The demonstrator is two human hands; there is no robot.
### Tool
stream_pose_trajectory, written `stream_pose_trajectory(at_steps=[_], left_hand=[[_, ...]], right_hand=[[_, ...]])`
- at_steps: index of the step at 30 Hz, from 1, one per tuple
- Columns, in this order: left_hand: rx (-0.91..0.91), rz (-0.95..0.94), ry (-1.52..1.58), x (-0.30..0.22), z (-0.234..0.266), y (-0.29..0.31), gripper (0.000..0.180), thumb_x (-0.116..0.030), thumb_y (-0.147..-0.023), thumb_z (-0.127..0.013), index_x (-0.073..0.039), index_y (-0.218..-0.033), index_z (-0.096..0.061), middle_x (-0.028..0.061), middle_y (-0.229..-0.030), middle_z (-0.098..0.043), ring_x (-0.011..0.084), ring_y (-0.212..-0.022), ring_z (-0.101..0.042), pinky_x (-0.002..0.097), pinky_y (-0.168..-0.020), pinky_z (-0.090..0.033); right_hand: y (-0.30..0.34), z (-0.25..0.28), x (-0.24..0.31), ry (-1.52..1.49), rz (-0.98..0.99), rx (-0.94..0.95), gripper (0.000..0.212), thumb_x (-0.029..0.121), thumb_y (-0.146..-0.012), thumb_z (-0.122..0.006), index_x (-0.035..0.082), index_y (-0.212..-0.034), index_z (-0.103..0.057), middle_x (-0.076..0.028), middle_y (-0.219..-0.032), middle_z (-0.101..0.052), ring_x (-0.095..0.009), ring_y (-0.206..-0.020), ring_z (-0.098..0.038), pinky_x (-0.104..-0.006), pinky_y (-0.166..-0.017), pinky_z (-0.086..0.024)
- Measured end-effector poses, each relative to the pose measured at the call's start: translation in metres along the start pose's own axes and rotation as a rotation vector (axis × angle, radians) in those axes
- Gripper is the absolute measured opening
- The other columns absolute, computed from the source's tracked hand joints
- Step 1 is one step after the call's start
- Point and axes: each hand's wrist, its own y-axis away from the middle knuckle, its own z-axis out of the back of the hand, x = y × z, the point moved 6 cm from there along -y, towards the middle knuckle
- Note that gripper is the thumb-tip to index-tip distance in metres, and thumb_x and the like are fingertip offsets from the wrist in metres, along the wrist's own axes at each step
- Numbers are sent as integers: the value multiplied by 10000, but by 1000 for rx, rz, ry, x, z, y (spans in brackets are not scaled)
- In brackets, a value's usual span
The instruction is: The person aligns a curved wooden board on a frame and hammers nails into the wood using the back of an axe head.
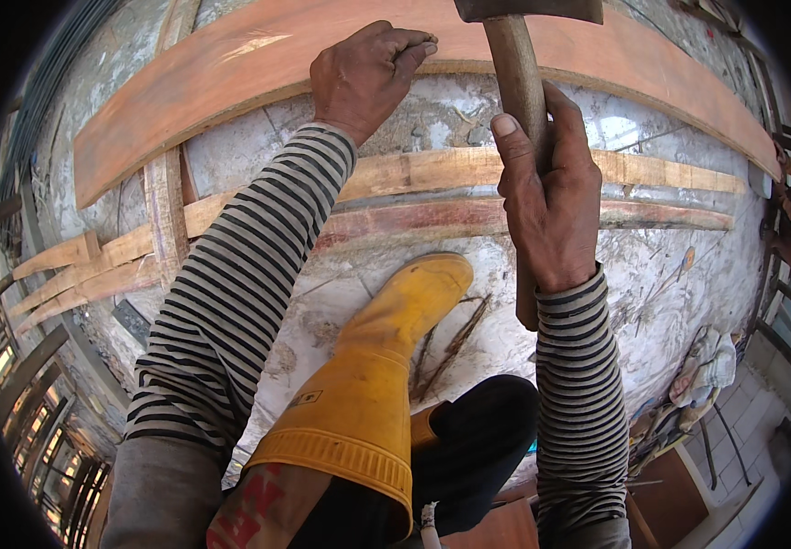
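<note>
My right hand (555, 188) is wrapped round the wooden handle of a hammer (516, 69), whose dark metal head is raised at the top edge of the view. Over the near edge of a long reddish plywood board (203, 105), my left hand (363, 78) is closed, thumb and forefinger pressed together. Whatever sits in that pinch is too small to name. The board stretches across the far side in front of me. Nearer than it run long wooden strips (414, 174), passing beneath my right hand.
My yellow rubber boot (373, 339) stands close to the strips, beside some thin dark sticks (455, 348). A short wooden crosspiece (167, 215) meets the strips at left. Crumpled cloth (705, 366) lies at right. Dark cables (43, 101) run along the far left.
</note>
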Motion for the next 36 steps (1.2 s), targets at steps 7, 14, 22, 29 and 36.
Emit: stream_pose_trajectory(at_steps=[7,14,22,29,36], left_hand=[[-64,-9,-28,1,1,-3,288,-423,-986,-644,-195,-1064,-803,2,-855,-713,210,-780,-693,363,-729,-552],[-77,-7,-46,3,0,-1,285,-413,-990,-634,-193,-1056,-803,6,-910,-740,222,-811,-710,374,-738,-556],[-32,38,-62,1,0,-1,271,-406,-970,-660,-183,-1026,-802,9,-899,-738,234,-792,-709,388,-728,-559],[-45,-32,-97,2,-7,-1,294,-436,-955,-675,-208,-1094,-797,17,-886,-735,231,-797,-712,374,-724,-565],[114,-331,-329,26,31,-7,515,-536,-888,-709,-195,-1274,-708,83,-953,-731,268,-825,-714,414,-747,-569]], right_hand=[[-11,-1,16,17,64,-11,435,195,-1017,-647,11,-1383,-499,-223,-942,-710,-328,-774,-732,-407,-671,-575],[-11,0,24,59,180,-69,459,186,-1006,-655,-5,-1397,-508,-237,-974,-714,-347,-798,-736,-413,-682,-579],[-16,-14,12,145,98,71,457,159,-989,-644,-18,-1387,-502,-292,-983,-697,-457,-907,-710,-480,-733,-574],[-21,-13,-6,146,-55,187,442,160,-985,-656,-17,-1369,-529,-294,-976,-698,-416,-848,-728,-445,-738,-582],[13,19,-37,59,-174,25,493,242,-1022,-651,-36,-1409,-524,-221,-960,-724,-243,-791,-725,-365,-711,-584]])
